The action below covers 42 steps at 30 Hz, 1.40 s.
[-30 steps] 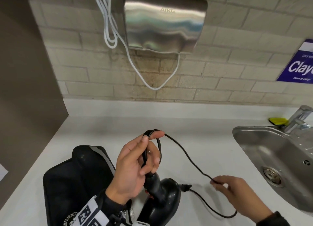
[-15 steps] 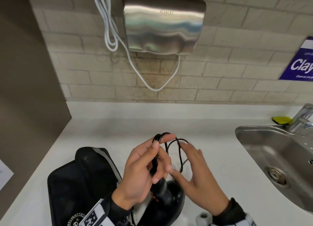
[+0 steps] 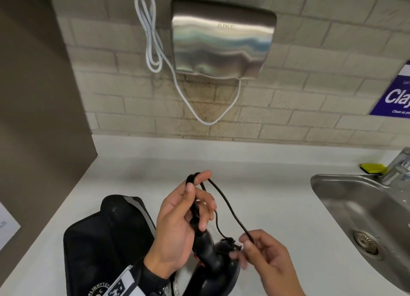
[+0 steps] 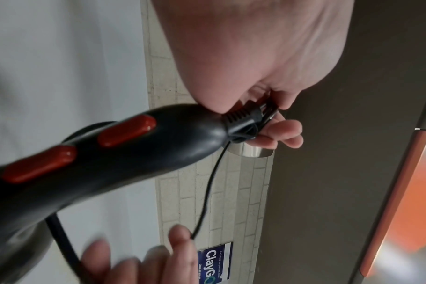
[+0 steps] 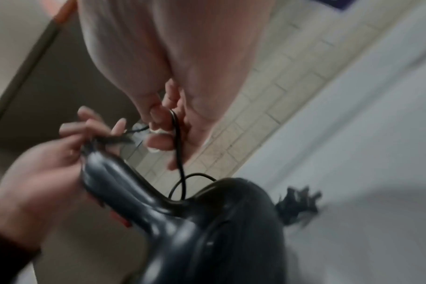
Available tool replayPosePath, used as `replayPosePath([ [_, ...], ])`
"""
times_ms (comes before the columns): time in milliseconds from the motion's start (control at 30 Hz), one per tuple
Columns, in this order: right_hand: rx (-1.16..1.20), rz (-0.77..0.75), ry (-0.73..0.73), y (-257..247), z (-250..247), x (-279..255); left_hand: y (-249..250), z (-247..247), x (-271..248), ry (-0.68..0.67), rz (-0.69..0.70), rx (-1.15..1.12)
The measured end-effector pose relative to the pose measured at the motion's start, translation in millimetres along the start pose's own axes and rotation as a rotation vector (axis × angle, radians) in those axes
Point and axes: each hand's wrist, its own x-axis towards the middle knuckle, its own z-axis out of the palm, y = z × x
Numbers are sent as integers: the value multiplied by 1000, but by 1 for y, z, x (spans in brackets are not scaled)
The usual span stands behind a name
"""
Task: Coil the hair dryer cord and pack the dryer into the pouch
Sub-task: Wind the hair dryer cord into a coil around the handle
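Note:
The black hair dryer (image 3: 213,271) with red switches (image 4: 126,130) hangs low at the front, above the white counter (image 3: 255,180). My left hand (image 3: 184,220) grips several loops of its black cord (image 3: 224,200) gathered at the end of the handle (image 4: 182,134). A free strand runs down and right to my right hand (image 3: 266,255), which pinches the cord (image 5: 178,134) between thumb and fingers. The plug (image 3: 230,244) dangles beside the dryer's head. The black pouch (image 3: 106,247) lies flat on the counter left of the dryer.
A steel sink (image 3: 363,220) with a tap (image 3: 397,167) and a yellow sponge (image 3: 372,168) is set into the counter at the right. A steel hand dryer (image 3: 221,40) with a white cable (image 3: 153,40) hangs on the tiled wall. A brown panel (image 3: 40,95) closes the left side.
My right hand came in to the left hand with a stretch of cord, laid a loop there, and has now drawn back down and right along the strand. The left hand kept its hold.

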Motion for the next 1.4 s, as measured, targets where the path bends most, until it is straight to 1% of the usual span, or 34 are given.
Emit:
replayPosePath([
  [33, 65, 32, 42, -2, -2, -2, 0, 0, 0, 0, 2, -5],
  [67, 78, 60, 66, -4, -4, -5, 0, 0, 0, -1, 1, -7],
  [100, 9, 64, 73, -6, -6, -8, -1, 0, 0, -2, 1, -2],
  [133, -109, 24, 71, -7, -7, -10, -2, 0, 0, -4, 0, 6],
  [167, -296, -62, 58, -8, -8, -14, -2, 0, 0, -6, -2, 20],
  [200, -513, -185, 43, -9, -9, -17, -2, 0, 0, -12, -4, 43],
  [233, -721, -283, 0, -14, -9, -19, -2, 1, 0, -22, -6, 80],
  [267, -897, -348, -29, -22, -6, -19, -2, 2, 0, -37, -7, 127],
  [300, -1025, -391, -45, -29, -2, -19, -2, 3, -1, -57, -6, 176],
  [367, -1170, -508, -54, -41, 6, -18, -3, 6, -3, -106, -6, 265],
  [467, -1234, -702, -31, -61, 13, -16, -2, 12, -7, -204, -5, 374],
  [533, -1203, -764, -47, -75, 15, -15, 0, 14, -9, -274, -3, 460],
  [633, -1072, -816, -51, -95, 10, -9, 5, 14, -11, -351, -9, 544],
  [700, -997, -808, -63, -106, 2, -2, 7, 14, -12, -381, -13, 560],
  [833, -905, -748, -110, -123, -8, 11, 10, 16, -14, -479, -36, 508],
  [967, -697, -704, -133, -128, -6, 25, 8, 16, -14, -585, -53, 460],
  [1033, -591, -637, -97, -125, -4, 30, 5, 16, -14, -613, -70, 402],
  [1133, -290, -418, -29, -110, 1, 36, 3, 14, -15, -629, -85, 337],
  [1200, -187, -325, 20, -98, 6, 38, 1, 13, -14, -611, -84, 282],
  [1300, -78, -249, 18, -87, 18, 37, -2, 12, -13, -567, -76, 220],
  [1400, -34, -215, 23, -76, 25, 31, -6, 10, -12, -501, -72, 134],
])
